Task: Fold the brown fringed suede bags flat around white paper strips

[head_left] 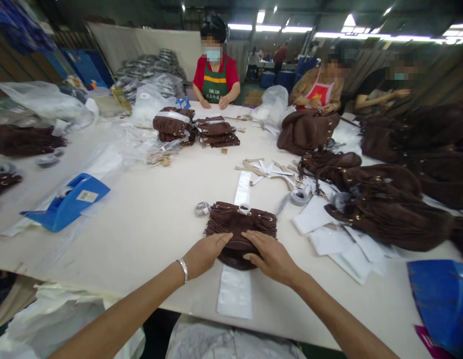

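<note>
A dark brown fringed bag (249, 219) with gold eyelets lies flat at the front middle of the table. Under it runs a white strip (234, 299), showing at the bag's far and near sides. My left hand (209, 253) rests on the bag's near left part with its fingers stretched out. On the near right part lies my right hand (270, 254), fingers spread and pressing flat. A small pale ring-like piece (244, 209) sits on the bag's far edge. Coiled grey straps lie close by, one (202, 209) to the left and another (299, 197) to the right.
A blue tape dispenser (72, 199) stands at left. Wrapped brown bags (175, 124) are stacked farther back. More brown bags (395, 214) and white paper sheets (336, 239) cover the right side. A blue object (440, 299) is at the right edge. Co-workers (216, 75) work across the table.
</note>
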The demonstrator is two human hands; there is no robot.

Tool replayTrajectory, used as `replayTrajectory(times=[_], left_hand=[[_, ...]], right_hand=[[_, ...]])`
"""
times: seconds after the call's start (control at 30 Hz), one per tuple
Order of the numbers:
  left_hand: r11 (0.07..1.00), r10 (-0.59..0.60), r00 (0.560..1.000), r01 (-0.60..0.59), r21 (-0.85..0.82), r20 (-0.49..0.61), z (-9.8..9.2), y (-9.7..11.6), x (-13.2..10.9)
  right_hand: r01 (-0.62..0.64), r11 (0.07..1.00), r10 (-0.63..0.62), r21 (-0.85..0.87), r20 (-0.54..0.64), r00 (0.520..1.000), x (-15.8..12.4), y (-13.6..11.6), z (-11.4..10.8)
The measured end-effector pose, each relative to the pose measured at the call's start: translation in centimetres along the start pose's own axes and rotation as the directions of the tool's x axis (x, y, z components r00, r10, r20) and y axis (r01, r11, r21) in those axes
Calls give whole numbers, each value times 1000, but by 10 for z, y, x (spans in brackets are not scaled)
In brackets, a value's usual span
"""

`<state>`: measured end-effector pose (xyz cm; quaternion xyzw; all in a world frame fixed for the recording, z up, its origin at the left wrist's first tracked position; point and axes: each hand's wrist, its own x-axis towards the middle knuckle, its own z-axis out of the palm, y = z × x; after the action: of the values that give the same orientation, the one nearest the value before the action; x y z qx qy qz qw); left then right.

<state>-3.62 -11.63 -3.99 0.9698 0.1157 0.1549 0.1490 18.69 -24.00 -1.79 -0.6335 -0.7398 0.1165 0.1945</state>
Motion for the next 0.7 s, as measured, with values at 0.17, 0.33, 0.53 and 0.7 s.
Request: replayTrajectory(times=[0.17, 0.33, 0.53, 0.7], left_hand=[[999, -17, 998, 19, 34, -55, -27, -26, -10], [881, -360, 793, 463, 102, -492, -66, -18, -43], [988, 33, 979, -1, 156, -199, -5, 60, -43], [988, -78, 993, 88, 123, -86, 47, 55, -26]], right_hand=[[-74, 994, 73, 76, 16, 997, 20, -16, -4], [-141, 990, 139, -22, -64, 988, 22, -17, 2], [-154, 985, 153, -75, -23, 988, 24, -19, -2], [-75, 982, 94, -175, 106, 990, 35, -21, -11]])
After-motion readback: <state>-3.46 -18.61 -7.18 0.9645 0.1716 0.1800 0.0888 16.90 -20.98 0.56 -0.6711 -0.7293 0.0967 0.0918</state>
